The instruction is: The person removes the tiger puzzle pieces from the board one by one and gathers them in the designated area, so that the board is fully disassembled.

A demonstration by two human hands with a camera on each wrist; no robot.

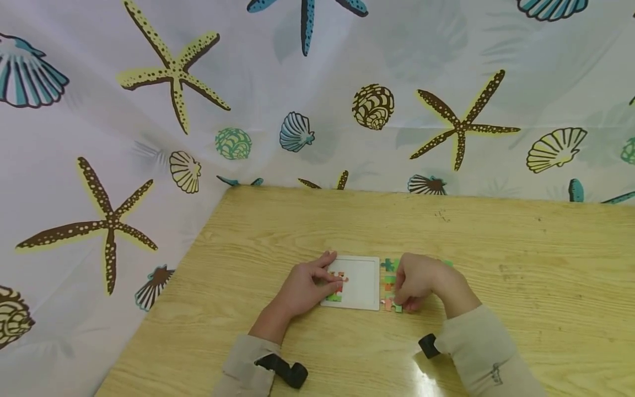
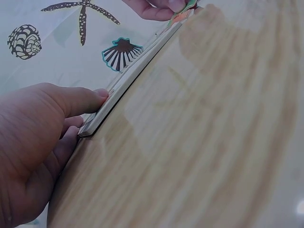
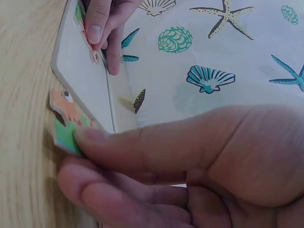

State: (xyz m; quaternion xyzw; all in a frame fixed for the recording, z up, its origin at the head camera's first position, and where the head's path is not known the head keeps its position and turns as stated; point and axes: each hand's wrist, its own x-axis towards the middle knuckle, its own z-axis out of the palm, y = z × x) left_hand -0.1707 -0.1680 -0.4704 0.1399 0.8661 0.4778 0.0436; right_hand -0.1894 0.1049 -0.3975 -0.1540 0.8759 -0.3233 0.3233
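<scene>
A white puzzle tray (image 1: 364, 282) lies on the table with a few joined jigsaw pieces (image 1: 335, 297) along its left side. My left hand (image 1: 303, 288) rests over that side, thumb and index fingertip pressing on the pieces, another finger at the far left corner. To the right of the tray my right hand (image 1: 421, 278) pinches a green puzzle piece (image 3: 65, 137) between thumb and fingers. An orange piece with an eye printed on it (image 3: 65, 104) is right beside the pinched one. More loose pieces (image 1: 389, 280) lie by the tray's right edge, partly hidden by the right hand.
The wooden table (image 1: 278, 220) reaches to a white curtain (image 1: 327, 99) printed with starfish and shells, behind and on the left. Black wrist bands (image 1: 292, 374) show at both sleeves. A green piece (image 1: 448, 263) peeks out behind the right hand.
</scene>
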